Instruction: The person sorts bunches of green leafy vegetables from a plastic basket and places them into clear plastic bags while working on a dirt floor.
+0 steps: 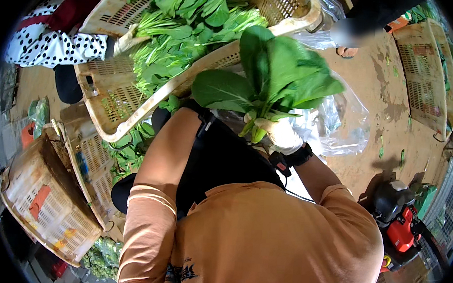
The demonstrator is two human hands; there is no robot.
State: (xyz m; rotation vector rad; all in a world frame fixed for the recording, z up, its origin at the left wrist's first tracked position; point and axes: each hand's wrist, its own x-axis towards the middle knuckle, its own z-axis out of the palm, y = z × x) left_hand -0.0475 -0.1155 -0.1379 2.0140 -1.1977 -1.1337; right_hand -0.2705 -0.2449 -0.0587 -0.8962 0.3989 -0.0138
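Observation:
A bunch of broad-leaved greens (294,75) is held upright in front of my body, its pale green stems pointing down toward me. My right hand (282,135), in a white glove, is closed around the stems. My left forearm reaches up to the same bunch, and the large leaves cover nearly all of my left hand, so its fingers are hidden. Just beyond, a beige plastic crate (150,104) holds a heap of loose leafy greens (184,38). A clear plastic bag (350,132) lies spread beside and behind the bunch.
A co-worker's gloved hand (127,41), below a polka-dot sleeve (60,45), is at the crate's left side. More crates stand at lower left (49,202) and far right (423,76). A red and black machine (401,230) sits at right on the brown floor (371,172).

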